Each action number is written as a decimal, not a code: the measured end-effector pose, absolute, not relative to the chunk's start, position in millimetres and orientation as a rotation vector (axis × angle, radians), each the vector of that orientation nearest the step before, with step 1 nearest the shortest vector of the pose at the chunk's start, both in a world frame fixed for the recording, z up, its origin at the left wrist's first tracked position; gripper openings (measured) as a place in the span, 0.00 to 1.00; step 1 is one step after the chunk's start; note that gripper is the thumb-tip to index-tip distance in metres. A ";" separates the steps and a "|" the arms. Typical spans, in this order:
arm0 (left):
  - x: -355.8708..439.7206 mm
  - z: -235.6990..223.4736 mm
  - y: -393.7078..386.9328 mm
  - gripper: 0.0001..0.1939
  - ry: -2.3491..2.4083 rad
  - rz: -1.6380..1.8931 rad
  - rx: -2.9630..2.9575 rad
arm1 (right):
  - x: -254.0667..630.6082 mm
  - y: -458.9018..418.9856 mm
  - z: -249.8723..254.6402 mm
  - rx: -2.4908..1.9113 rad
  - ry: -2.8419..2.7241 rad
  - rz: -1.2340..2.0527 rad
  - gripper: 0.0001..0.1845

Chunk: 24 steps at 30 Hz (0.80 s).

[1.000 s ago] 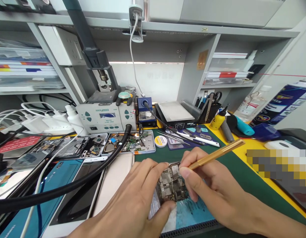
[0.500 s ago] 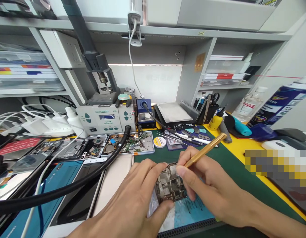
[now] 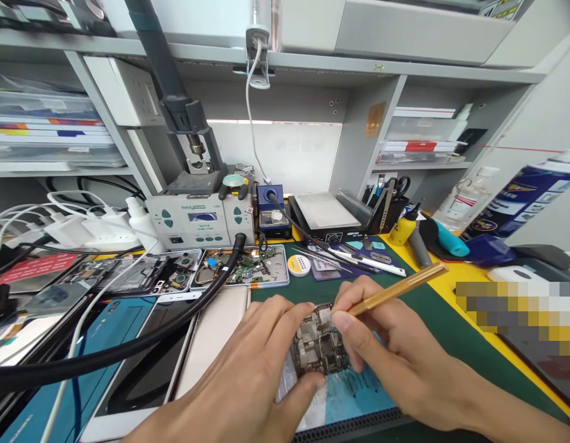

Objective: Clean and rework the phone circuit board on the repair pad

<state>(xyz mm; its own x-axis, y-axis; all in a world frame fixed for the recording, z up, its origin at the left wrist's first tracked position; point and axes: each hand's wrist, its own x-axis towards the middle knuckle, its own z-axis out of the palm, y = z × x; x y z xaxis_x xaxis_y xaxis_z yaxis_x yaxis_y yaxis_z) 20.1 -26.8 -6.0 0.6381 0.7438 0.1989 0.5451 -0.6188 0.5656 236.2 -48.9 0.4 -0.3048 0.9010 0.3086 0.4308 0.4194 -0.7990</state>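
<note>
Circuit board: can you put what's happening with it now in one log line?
left hand: grips circuit board by edges | right hand: holds gold tool, lower end hidden | beyond: parts tray

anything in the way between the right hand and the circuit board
Nothing visible stands between the right hand and the circuit board; the left hand holds the board's left side. The black hose runs farther left. The gold-coloured tool's tip is hidden.

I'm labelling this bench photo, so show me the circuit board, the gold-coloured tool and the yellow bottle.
Circuit board point(image 3: 320, 342): head view, middle of its exposed upper face.
Gold-coloured tool point(image 3: 399, 288): head view, middle of its visible shaft.
Yellow bottle point(image 3: 402, 231): head view, its yellow body.
</note>
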 end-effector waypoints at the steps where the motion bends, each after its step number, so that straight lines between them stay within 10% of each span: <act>1: 19.8 -6.2 -27.1 0.29 1.008 0.598 2.402 | 236.5 -49.1 0.6 -1.138 -1.903 0.790 0.11; 24: 14.1 -14.7 -26.5 0.29 0.896 0.618 2.376 | 258.4 -41.1 27.9 -1.115 -1.684 1.414 0.11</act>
